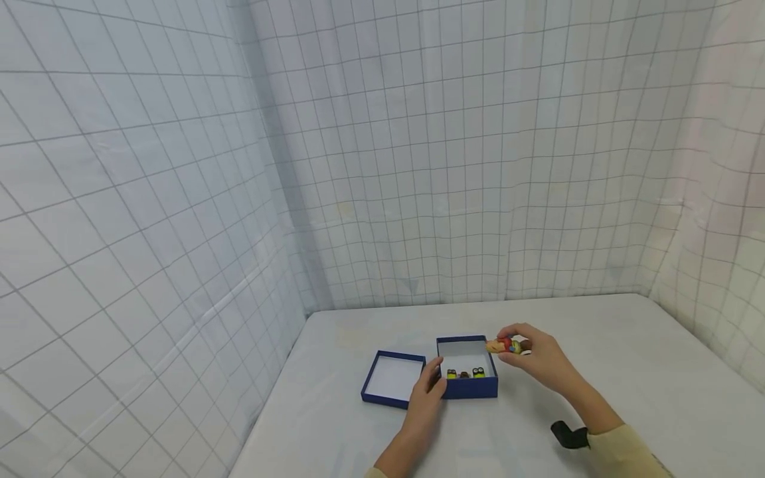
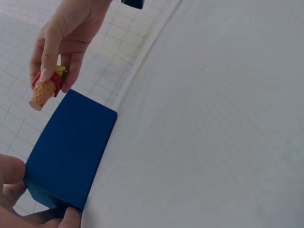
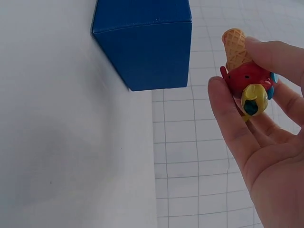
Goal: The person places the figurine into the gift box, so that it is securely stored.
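Note:
My right hand pinches a small toy ice-cream cone between thumb and fingers, just beyond the right wall of a blue box. The toy has a tan waffle cone and a red top with yellow and blue parts. In the left wrist view, its cone end points down, close above the box. My left hand grips the box at its left end, with fingertips against the edges. Inside the white interior, small yellow-and-black figures with round eyes stand along the front wall, a brown piece between them. Their lower parts are hidden.
A shallow blue lid with a white inside lies left of the box, partly behind my left hand. Everything stands on a white-covered table. White sheets with a dark grid hang behind and at both sides.

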Demonstrator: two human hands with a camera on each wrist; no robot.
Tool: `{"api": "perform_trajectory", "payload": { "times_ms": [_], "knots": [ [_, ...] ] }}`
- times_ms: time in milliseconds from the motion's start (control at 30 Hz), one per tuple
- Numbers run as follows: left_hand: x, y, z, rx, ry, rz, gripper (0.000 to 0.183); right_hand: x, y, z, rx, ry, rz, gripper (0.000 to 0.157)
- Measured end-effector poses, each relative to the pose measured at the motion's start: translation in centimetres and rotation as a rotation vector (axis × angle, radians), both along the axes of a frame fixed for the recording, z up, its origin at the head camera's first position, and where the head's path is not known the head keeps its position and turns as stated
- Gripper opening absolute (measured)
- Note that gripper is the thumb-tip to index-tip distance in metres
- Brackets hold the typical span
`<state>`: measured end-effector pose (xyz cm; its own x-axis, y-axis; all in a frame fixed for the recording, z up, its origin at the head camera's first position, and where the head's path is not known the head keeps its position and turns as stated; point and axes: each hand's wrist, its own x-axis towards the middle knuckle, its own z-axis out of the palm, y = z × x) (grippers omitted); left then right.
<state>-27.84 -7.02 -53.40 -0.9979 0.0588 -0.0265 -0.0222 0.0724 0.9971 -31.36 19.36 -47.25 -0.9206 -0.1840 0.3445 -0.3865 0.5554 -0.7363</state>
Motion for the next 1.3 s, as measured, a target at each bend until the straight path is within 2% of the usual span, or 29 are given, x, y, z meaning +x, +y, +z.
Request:
{"api": "perform_trajectory", "payload": {
  "times_ms": [200,500,733,1300],
  "knots": [
    [0.1,0.2,0.2,-0.019,-0.003,0.006,0.046,-0.2,-0.6,-0.1,-0.017,0.016,0.019,0.035],
    [0.0,0.1,0.1,-0.015,0.004,0.002,0.046,-0.9,-1.6,-0.1,-0.002,0.096,0.057,0.033],
    [-0.2,0.0,-0.1,-0.008,0.0,-0.007,0.045,-1.3,-2.5,-0.1,0.031,0.086,0.054,0.033],
    [-0.1,0.0,0.2,0.001,-0.019,0.001,0.044,-2.6,-4.5,-0.7,0.106,0.126,0.053,0.03]
  ]
}}
